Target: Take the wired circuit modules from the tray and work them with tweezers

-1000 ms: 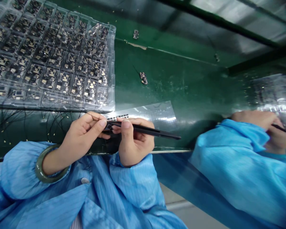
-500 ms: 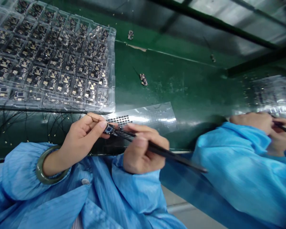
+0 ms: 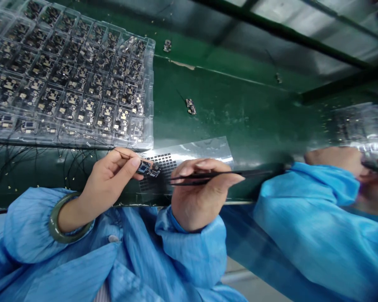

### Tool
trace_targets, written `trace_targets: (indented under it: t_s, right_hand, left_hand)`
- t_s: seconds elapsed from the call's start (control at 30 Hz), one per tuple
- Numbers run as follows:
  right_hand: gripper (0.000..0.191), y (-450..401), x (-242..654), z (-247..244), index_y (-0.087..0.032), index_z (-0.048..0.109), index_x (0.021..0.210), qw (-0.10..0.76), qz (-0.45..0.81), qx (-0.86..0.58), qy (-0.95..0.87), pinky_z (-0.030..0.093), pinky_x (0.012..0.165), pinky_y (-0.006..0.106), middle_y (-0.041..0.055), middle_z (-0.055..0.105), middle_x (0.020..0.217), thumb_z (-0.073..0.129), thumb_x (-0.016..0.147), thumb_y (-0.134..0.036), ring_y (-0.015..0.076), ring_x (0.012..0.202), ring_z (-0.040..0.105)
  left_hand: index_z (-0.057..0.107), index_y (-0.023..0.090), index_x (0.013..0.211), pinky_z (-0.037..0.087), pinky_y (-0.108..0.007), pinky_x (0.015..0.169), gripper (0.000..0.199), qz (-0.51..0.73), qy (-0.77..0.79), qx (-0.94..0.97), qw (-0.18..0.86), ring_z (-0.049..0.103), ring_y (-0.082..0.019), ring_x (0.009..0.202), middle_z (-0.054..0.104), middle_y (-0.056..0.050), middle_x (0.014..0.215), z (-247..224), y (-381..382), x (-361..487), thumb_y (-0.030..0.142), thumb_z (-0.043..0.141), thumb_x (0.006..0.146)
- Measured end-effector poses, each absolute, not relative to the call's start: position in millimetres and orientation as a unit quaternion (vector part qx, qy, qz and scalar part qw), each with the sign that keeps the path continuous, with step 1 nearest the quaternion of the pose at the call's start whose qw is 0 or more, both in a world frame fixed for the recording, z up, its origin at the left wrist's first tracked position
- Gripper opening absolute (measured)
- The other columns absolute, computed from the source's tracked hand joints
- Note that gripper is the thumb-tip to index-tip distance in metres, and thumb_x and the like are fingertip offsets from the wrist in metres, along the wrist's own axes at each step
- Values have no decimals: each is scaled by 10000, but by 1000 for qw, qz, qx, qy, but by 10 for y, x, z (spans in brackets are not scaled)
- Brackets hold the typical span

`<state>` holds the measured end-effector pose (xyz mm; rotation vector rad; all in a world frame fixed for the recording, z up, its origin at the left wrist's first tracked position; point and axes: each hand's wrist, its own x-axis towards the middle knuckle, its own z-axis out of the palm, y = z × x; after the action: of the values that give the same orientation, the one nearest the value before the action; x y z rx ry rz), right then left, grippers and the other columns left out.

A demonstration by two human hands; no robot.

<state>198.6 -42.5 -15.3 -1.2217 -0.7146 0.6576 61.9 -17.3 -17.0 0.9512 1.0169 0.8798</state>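
Between thumb and fingers, my left hand (image 3: 113, 172) pinches a small circuit board (image 3: 149, 169) by its left end. A thin dark wire runs by the fingertips. My right hand (image 3: 203, 191) is closed on black tweezers (image 3: 204, 178), which lie across the fingers with their tips pointing left, apart from the board. Under and behind the board lies a clear plastic sheet (image 3: 204, 147) bearing rows of small black stickers (image 3: 167, 162). Part of the sheet is hidden by my right hand.
A clear compartment tray (image 3: 148, 92) full of circuit boards stands at the left, with loose black wires (image 3: 72, 161) before it. Loose boards (image 3: 190, 106) lie on the green bench (image 3: 239, 113). At the right, a co-worker's blue sleeve (image 3: 308, 205) and hands are close by.
My right hand has drawn the tweezers away from the board to the right and turned them almost level. My left hand stays in place with the board, which is now more exposed.
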Motion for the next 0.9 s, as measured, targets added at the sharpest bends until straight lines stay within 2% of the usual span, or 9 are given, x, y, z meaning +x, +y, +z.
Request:
trace_targets:
  t_s: [0.07,0.27,0.57,0.9]
  right_hand:
    - [252,-444,1968,-151,-265,531,822,699,316,-552,-327,458,400,211,-52,601,653,518,863,-513,98,462,562]
    - [175,-479,1861,-188,-248,579,817,692,301,-573,-320,560,495,255,-50,689,687,641,810,-411,119,509,649]
    - [135,-437,1808,-159,-246,597,791,695,296,-580,-304,562,448,240,-56,714,706,664,799,-363,123,505,671]
    - [109,-443,1812,-199,-244,601,814,699,285,-577,-312,563,468,238,-55,705,715,653,816,-340,118,525,673]
  left_hand:
    - [615,179,865,594,-248,706,146,391,460,419,678,659,-136,797,685,-2,816,-170,-170,622,325,601,860]
    - [630,186,838,593,-237,691,147,386,466,407,684,644,-110,702,650,29,753,-175,-172,613,333,624,838]
    - [637,168,847,592,-220,676,159,390,463,399,689,653,-107,693,651,16,770,-173,-167,610,326,633,836]
    - [630,172,842,585,-175,668,148,385,462,407,687,646,-77,675,642,33,751,-175,-170,610,319,624,848]
